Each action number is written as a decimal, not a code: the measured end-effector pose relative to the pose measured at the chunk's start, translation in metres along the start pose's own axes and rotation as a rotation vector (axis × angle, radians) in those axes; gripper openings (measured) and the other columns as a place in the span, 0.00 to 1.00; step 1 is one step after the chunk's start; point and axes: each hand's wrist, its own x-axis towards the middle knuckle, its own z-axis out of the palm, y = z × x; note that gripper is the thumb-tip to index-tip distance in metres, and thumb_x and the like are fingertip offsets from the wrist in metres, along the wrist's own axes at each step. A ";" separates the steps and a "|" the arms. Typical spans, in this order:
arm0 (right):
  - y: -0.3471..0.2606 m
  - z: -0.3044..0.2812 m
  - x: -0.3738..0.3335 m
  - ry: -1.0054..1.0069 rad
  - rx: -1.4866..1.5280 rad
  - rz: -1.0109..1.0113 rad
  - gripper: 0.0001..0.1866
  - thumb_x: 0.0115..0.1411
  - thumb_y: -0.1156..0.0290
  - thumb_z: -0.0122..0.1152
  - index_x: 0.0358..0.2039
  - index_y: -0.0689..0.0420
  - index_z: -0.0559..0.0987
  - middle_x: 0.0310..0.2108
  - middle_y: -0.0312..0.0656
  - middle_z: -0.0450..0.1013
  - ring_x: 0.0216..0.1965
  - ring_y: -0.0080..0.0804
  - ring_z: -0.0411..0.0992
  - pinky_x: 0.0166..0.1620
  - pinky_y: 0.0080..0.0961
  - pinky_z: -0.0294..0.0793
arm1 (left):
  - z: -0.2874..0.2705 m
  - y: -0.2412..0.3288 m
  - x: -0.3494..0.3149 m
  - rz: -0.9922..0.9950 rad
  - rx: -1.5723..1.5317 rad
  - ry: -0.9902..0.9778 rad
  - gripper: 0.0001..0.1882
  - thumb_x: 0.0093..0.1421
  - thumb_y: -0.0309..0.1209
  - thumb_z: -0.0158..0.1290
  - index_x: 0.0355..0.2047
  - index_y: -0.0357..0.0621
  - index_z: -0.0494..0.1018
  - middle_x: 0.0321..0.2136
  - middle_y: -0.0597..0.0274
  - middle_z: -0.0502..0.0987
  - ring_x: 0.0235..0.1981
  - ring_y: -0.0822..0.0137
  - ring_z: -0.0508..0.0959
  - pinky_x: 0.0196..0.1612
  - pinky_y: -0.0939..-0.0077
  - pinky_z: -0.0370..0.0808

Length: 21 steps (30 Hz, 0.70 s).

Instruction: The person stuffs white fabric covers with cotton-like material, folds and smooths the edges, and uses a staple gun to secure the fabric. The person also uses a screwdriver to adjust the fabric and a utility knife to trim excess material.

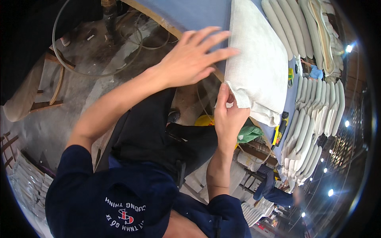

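A white fabric-covered cushion (258,55) lies on the blue-grey table top, its near edge reaching the table's rim. My right hand (231,115) pinches a loose fold of the cover at the cushion's near corner, thumb on top. Fingers spread, my left hand (198,57) hovers at the cushion's left edge, its fingertips slightly blurred over the fabric. Whether those fingertips touch the cloth I cannot tell. Part of the cover hangs loose and wrinkled along the near side.
Pale cushions (293,27) stand in rows along the table's far right. A yellow-and-black hand tool (279,129) lies beside the cushion. Green cloth (250,133) hangs below the edge. A wooden chair frame (55,79) and a looping hose (55,43) are at the left. Other people are at the right.
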 end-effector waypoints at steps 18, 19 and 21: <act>0.069 0.011 0.010 -0.083 0.333 -0.285 0.12 0.63 0.79 0.72 0.46 0.69 0.82 0.34 0.38 0.80 0.33 0.20 0.75 0.37 0.23 0.73 | 0.031 -0.016 0.057 0.298 0.134 -0.178 0.51 0.46 0.40 0.76 0.69 0.90 0.66 0.76 0.75 0.62 0.78 0.60 0.57 0.77 0.42 0.56; 0.074 0.013 0.012 -0.059 0.366 -0.334 0.18 0.62 0.79 0.72 0.51 0.70 0.80 0.39 0.43 0.82 0.39 0.26 0.79 0.44 0.27 0.78 | 0.031 -0.017 0.058 0.297 0.141 -0.179 0.50 0.46 0.40 0.76 0.69 0.90 0.66 0.76 0.75 0.62 0.78 0.60 0.57 0.77 0.42 0.57; 0.087 0.013 0.013 -0.119 0.400 -0.382 0.24 0.61 0.78 0.74 0.56 0.70 0.77 0.46 0.46 0.81 0.47 0.32 0.80 0.52 0.31 0.77 | 0.033 -0.018 0.057 0.302 0.131 -0.168 0.50 0.46 0.40 0.76 0.68 0.91 0.67 0.76 0.76 0.62 0.78 0.59 0.57 0.77 0.42 0.57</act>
